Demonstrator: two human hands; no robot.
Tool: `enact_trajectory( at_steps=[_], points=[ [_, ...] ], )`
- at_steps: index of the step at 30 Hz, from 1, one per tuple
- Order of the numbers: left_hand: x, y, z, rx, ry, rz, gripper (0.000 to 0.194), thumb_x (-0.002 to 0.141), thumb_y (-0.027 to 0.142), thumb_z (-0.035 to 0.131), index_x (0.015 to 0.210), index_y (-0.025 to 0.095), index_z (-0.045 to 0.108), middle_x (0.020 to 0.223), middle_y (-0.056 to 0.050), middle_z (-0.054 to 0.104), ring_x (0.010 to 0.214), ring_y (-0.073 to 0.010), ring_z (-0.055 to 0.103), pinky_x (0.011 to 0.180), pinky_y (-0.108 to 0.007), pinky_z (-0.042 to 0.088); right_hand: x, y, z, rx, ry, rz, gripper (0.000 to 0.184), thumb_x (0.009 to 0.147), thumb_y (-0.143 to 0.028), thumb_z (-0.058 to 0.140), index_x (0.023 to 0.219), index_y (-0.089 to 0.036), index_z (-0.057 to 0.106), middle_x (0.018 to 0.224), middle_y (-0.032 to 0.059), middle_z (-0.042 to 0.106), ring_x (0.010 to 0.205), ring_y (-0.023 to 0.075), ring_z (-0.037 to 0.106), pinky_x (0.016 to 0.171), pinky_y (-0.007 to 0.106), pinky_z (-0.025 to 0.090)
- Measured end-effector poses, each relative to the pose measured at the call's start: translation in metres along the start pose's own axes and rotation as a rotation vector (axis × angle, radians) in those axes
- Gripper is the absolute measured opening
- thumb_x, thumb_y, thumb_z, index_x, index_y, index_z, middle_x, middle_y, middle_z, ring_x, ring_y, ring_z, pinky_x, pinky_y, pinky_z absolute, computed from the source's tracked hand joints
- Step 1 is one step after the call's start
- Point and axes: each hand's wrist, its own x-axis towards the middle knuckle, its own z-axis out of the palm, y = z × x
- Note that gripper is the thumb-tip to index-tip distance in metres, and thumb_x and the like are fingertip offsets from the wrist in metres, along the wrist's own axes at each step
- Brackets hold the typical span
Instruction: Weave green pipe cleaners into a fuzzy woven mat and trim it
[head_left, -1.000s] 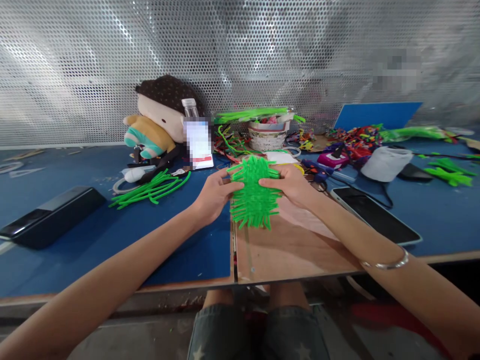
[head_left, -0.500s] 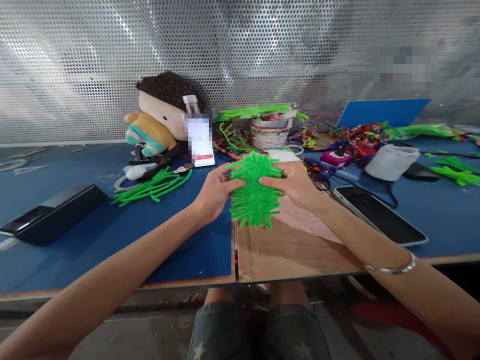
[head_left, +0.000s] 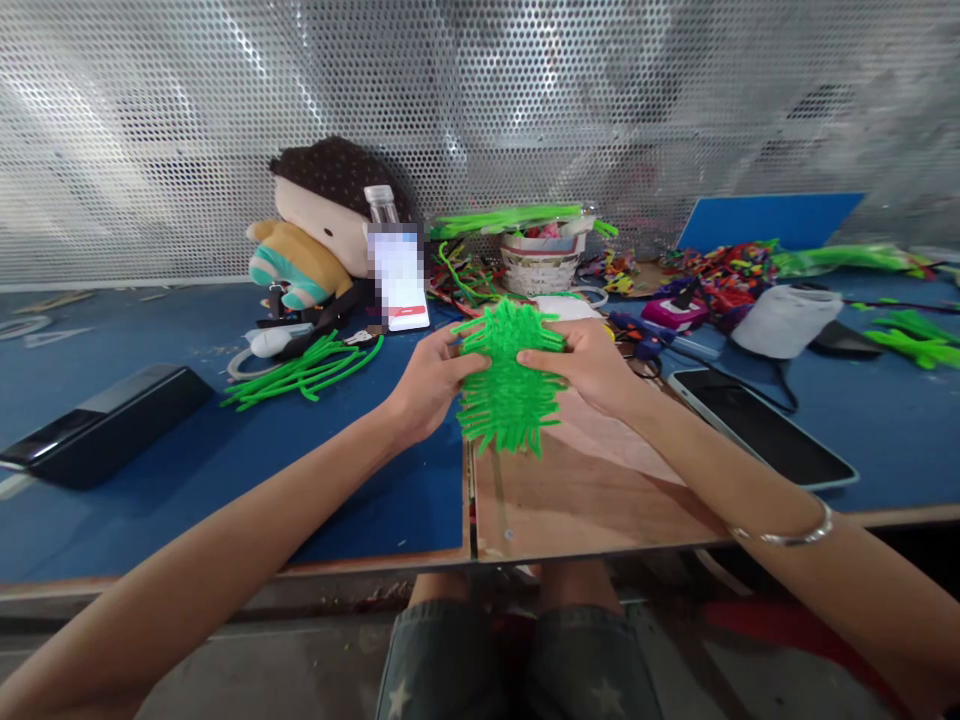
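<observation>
A bushy piece made of bright green pipe cleaners [head_left: 508, 385] is held up over a brown wooden board [head_left: 585, 490] at the table's near edge. My left hand [head_left: 429, 380] grips its left side with the fingers curled in. On the right side my right hand [head_left: 589, 362] pinches the upper part, thumb and fingers pressed into the green strands. A silver bangle [head_left: 787, 530] circles my right wrist. A thin stem hangs below the green piece.
Loose green pipe cleaners [head_left: 304, 372] lie left of my hands. A plush doll [head_left: 322, 235] and a bottle [head_left: 394, 270] stand at the back. A black box [head_left: 97, 425] sits far left, a phone [head_left: 761, 425] lies right, and a basket [head_left: 540, 265] with colourful scraps is behind.
Both hands with the green piece have shifted slightly up and away. My right fingers have worked a little further over the top strands.
</observation>
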Motion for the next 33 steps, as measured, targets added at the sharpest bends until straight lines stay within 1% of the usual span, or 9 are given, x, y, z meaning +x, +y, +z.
enact_trajectory(
  at_steps=[3,6,8,11,15,19,22,26,33],
  points=[
    [0.0,-0.001,0.001,0.0,-0.018,-0.032,0.03,0.065,0.012,0.067,0.094,0.013,0.061,0.078,-0.002,0.068,0.067,-0.0148,0.063,0.063,-0.027,0.048,0.002,0.0,-0.001,0.017,-0.004,-0.012,0.028,0.063,-0.035,0.074,0.083,-0.017,0.066,0.08,0.001,0.066,0.067,0.013,0.059,0.063,0.028,0.049],
    [0.0,-0.004,-0.001,0.031,-0.075,-0.066,0.034,0.063,0.014,0.071,0.095,0.014,0.061,0.08,-0.001,0.069,0.071,-0.0156,0.065,0.067,-0.028,0.049,0.004,0.0,-0.005,0.018,0.043,-0.015,0.029,0.062,-0.038,0.074,0.075,-0.015,0.063,0.071,-0.0008,0.062,0.06,0.0108,0.055,0.057,0.025,0.045],
    [0.001,-0.007,-0.003,0.082,-0.095,-0.106,0.035,0.057,0.013,0.075,0.089,0.012,0.064,0.076,-0.002,0.07,0.071,-0.0161,0.065,0.07,-0.029,0.049,0.005,0.0,-0.008,0.06,0.078,0.014,0.032,0.058,-0.04,0.076,0.073,-0.015,0.062,0.067,-0.0019,0.06,0.059,0.0106,0.053,0.056,0.025,0.044],
    [0.003,-0.01,-0.006,0.145,-0.082,-0.146,0.031,0.053,0.016,0.078,0.081,0.011,0.066,0.07,-0.002,0.07,0.069,-0.0166,0.065,0.074,-0.032,0.049,0.007,-0.001,-0.012,0.127,0.123,0.043,0.041,0.051,-0.038,0.079,0.081,-0.016,0.062,0.071,-0.002,0.061,0.064,0.0122,0.054,0.06,0.026,0.044],
    [0.004,-0.011,-0.008,0.161,-0.063,-0.148,0.03,0.051,0.02,0.08,0.077,0.011,0.068,0.069,-0.003,0.07,0.068,-0.0175,0.065,0.073,-0.034,0.049,0.008,0.0,-0.015,0.103,0.159,0.036,0.035,0.056,-0.041,0.075,0.077,-0.016,0.062,0.068,-0.003,0.058,0.06,0.0097,0.049,0.056,0.023,0.039],
    [0.005,-0.011,-0.009,0.147,-0.063,-0.126,0.034,0.054,0.021,0.079,0.085,0.013,0.067,0.074,-0.003,0.07,0.069,-0.016,0.064,0.069,-0.03,0.049,0.008,0.002,-0.017,0.027,0.17,0.03,0.028,0.063,-0.042,0.071,0.064,-0.016,0.059,0.057,-0.005,0.048,0.051,0.0075,0.04,0.048,0.022,0.031],
    [0.005,-0.008,-0.01,0.113,-0.048,-0.08,0.034,0.061,0.023,0.075,0.092,0.016,0.066,0.078,-0.001,0.069,0.069,-0.0129,0.062,0.065,-0.026,0.048,0.008,0.004,-0.016,0.003,0.167,0.043,0.027,0.061,-0.041,0.071,0.066,-0.017,0.061,0.059,-0.0033,0.053,0.055,0.0102,0.046,0.051,0.024,0.035],
    [0.005,-0.003,-0.009,0.06,0.018,0.003,0.025,0.061,0.021,0.074,0.084,0.017,0.064,0.075,0.002,0.065,0.066,-0.0092,0.058,0.059,-0.021,0.045,0.006,0.004,-0.01,0.054,0.095,0.043,0.028,0.061,-0.04,0.071,0.076,-0.017,0.065,0.072,-0.0002,0.062,0.063,0.0128,0.054,0.057,0.025,0.042],
    [0.006,0.003,-0.008,0.059,0.079,0.069,0.02,0.061,0.025,0.072,0.075,0.017,0.061,0.069,0.003,0.059,0.06,-0.0078,0.053,0.055,-0.02,0.042,0.003,-0.003,-0.001,0.039,0.072,-0.004,0.029,0.064,-0.04,0.07,0.081,-0.017,0.066,0.064,-0.0017,0.058,0.053,0.0088,0.047,0.046,0.021,0.035]
  ],
)
